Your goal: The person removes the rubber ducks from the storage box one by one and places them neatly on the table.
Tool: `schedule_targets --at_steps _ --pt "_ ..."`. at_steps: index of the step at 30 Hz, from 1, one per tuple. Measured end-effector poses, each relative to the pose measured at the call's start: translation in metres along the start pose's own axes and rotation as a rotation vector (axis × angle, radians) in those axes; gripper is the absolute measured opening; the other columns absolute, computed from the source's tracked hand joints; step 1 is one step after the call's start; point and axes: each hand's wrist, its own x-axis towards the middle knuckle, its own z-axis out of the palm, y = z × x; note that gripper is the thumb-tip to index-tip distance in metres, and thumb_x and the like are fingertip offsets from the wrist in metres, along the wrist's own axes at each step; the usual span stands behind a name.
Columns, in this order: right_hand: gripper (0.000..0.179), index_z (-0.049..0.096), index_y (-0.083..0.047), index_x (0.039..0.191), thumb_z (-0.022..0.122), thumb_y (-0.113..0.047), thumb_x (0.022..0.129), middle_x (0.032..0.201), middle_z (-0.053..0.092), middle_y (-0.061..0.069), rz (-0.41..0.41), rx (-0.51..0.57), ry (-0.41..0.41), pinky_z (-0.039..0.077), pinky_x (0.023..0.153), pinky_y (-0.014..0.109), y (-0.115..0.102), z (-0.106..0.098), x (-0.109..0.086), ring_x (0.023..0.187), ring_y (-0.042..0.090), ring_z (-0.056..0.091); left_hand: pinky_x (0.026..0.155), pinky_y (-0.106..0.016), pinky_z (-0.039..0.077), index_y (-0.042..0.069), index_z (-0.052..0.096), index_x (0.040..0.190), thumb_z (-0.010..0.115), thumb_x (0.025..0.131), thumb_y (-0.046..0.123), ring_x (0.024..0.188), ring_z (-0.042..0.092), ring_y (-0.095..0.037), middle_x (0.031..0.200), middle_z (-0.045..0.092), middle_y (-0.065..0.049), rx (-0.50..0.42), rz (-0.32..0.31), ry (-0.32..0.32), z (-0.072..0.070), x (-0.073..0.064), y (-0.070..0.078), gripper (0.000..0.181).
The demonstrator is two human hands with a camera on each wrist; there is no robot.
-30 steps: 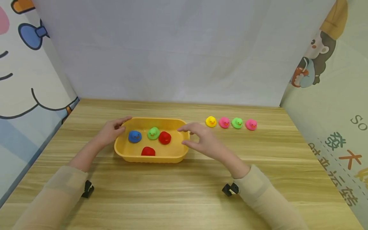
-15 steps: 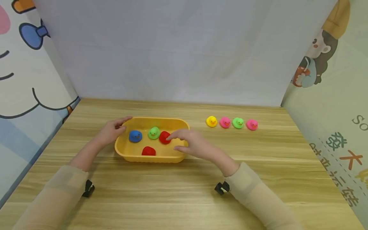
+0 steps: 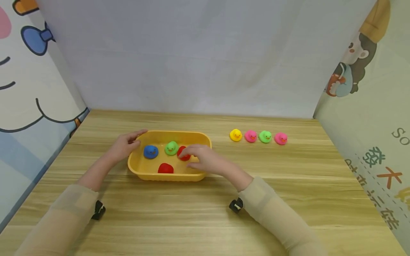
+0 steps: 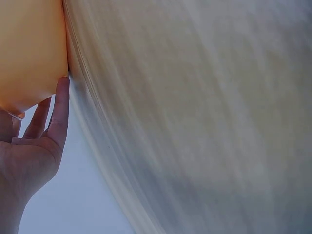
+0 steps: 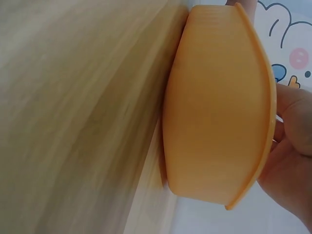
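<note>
A yellow plastic basin (image 3: 150,176) holds a blue rubber duck (image 3: 150,152), a green duck (image 3: 171,148) and two red ducks. My left hand (image 3: 123,147) holds the basin's left end, fingers along the outer wall and thumb at the rim; the left wrist view shows the fingers (image 4: 59,112) against the wall. Over the right end, my right hand (image 3: 206,159) reaches in with thumb and forefinger apart. Its forefinger overlaps the right-hand red duck (image 3: 181,149); the other red duck (image 3: 165,168) lies by the near wall. In the right wrist view, the basin wall hides the fingertips.
On the wooden table (image 3: 166,213), right of the basin, stands a row of a yellow duck (image 3: 235,135), a pink duck (image 3: 251,136), a green duck (image 3: 265,137) and another pink duck (image 3: 280,138). A pale cloth (image 3: 198,60) hangs behind the table.
My right hand has moved left from the basin's right rim to over the right-hand red duck. My left hand has stayed at the left end, and the ducks stay in place.
</note>
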Motion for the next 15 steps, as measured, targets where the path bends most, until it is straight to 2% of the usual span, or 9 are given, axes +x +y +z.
schedule_targets --at_steps 5,8,12,15 --pt "0.029 0.067 -0.006 0.112 0.070 -0.009 0.084 0.111 0.067 0.004 -0.078 -0.036 -0.016 0.044 0.094 0.026 -0.001 0.005 0.011 0.105 0.020 0.059 0.073 -0.029 0.041 0.017 0.036 0.147 0.043 0.100 0.015 0.111 0.043 -0.031 0.152 0.030 -0.016 -0.014 -0.011 -0.007 -0.002 -0.001 0.000 0.047" --pt "0.028 0.068 -0.008 0.112 0.070 -0.011 0.085 0.110 0.068 0.003 -0.092 -0.054 -0.035 0.045 0.091 0.024 -0.002 0.008 0.017 0.101 0.019 0.060 0.068 -0.027 0.041 0.016 0.036 0.147 0.043 0.100 0.015 0.105 0.044 -0.032 0.152 0.030 -0.015 -0.015 -0.010 -0.008 -0.002 -0.001 0.001 0.047" --pt "0.027 0.068 -0.010 0.112 0.070 -0.013 0.085 0.108 0.068 0.003 -0.081 -0.033 -0.070 0.045 0.087 0.025 -0.002 0.013 0.024 0.096 0.020 0.060 0.070 -0.029 0.041 0.016 0.036 0.147 0.043 0.100 0.015 0.101 0.045 -0.033 0.152 0.031 -0.015 -0.004 -0.010 -0.010 -0.002 -0.001 0.001 0.048" --pt "0.027 0.068 -0.011 0.113 0.070 -0.014 0.086 0.109 0.068 0.001 -0.087 -0.029 -0.088 0.045 0.088 0.024 -0.001 0.017 0.029 0.097 0.019 0.060 0.073 -0.030 0.041 0.016 0.035 0.147 0.043 0.100 0.015 0.104 0.045 -0.031 0.152 0.031 -0.015 0.006 -0.014 -0.009 -0.002 -0.001 0.001 0.048"
